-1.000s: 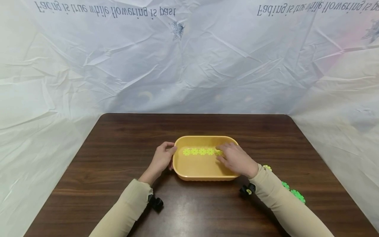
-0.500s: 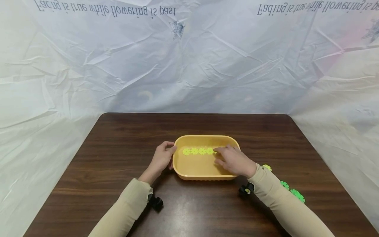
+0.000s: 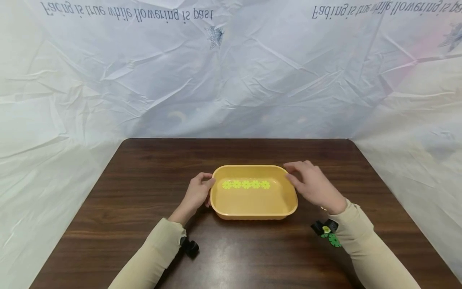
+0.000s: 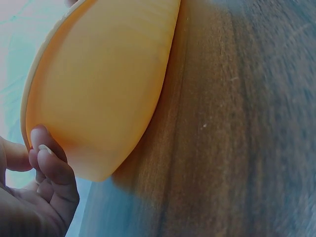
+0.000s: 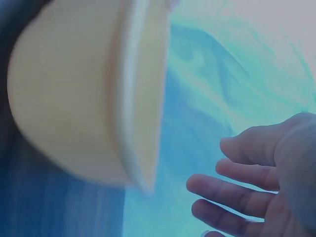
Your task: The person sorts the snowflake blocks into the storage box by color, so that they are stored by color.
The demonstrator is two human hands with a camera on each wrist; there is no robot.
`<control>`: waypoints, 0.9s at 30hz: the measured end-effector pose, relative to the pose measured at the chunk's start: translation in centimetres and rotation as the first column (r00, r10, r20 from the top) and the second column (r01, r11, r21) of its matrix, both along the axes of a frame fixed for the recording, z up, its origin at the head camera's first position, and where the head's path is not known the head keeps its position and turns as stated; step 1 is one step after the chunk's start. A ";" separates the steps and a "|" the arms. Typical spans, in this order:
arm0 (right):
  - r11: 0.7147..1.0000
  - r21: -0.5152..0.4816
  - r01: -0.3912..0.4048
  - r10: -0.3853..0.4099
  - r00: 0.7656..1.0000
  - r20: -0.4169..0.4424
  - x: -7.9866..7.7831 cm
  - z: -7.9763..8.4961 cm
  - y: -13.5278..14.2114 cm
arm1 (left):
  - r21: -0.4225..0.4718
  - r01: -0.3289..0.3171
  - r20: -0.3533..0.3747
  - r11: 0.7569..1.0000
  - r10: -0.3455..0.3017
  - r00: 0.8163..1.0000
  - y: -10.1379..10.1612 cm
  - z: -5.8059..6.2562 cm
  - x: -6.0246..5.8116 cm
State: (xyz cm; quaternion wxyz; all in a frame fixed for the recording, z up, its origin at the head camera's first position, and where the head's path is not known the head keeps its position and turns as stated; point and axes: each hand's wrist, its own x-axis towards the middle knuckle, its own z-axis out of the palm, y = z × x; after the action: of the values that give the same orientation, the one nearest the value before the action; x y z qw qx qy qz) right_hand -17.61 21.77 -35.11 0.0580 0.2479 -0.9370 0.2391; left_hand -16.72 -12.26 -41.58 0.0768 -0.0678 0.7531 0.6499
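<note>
A yellow plastic basin sits mid-table, with a row of several yellow flower-shaped plastic pieces lined up on its bottom. My left hand holds the basin's left end by the rim. In the left wrist view, curled fingertips press the outer wall just under the rim. My right hand is raised beside the basin's right end, its fingers loosely spread and holding nothing. The right wrist view has a gap between those fingers and the basin.
Green flower-shaped pieces lie on the dark wooden table, partly hidden by my right wrist and its camera. A white printed sheet hangs behind and around the table.
My right hand has lifted out of the basin and moved right, past its rim. The flower piece at the row's right end is now uncovered. The left hand has stayed still.
</note>
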 end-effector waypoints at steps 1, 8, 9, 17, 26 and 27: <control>1.000 -0.005 0.018 -0.018 1.000 0.001 0.0 0.2 0.6 | 0.000 0.001 -0.001 1.000 -0.001 1.000 0.0 0.0 0.0; 0.985 0.098 0.144 -0.151 0.986 0.074 0.4 0.6 4.7 | 0.007 0.001 -0.007 1.000 -0.001 1.000 0.1 0.1 0.0; 0.979 0.132 0.153 -0.165 0.982 0.088 0.5 0.4 5.2 | 0.006 0.001 -0.009 1.000 -0.001 1.000 0.0 0.0 0.0; 0.933 0.336 0.129 -0.204 0.959 0.197 1.1 -2.9 8.5 | -0.015 -0.005 -0.003 1.000 0.005 1.000 0.0 -0.1 0.0; 0.956 0.271 0.117 -0.202 0.929 0.311 1.0 -4.2 10.4 | -0.011 -0.003 -0.010 1.000 0.003 1.000 0.1 -0.1 0.0; 0.957 0.265 0.119 -0.205 0.924 0.324 1.0 -4.3 10.4 | -0.009 -0.003 -0.010 1.000 0.003 1.000 0.1 -0.1 0.0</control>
State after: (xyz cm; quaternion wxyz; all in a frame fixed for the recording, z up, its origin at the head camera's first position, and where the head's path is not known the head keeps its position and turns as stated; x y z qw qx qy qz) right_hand -16.64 32.16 -39.38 -0.1192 0.1281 -0.9718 0.1582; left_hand -16.74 -12.14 -41.65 0.0720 -0.0661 0.7563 0.6468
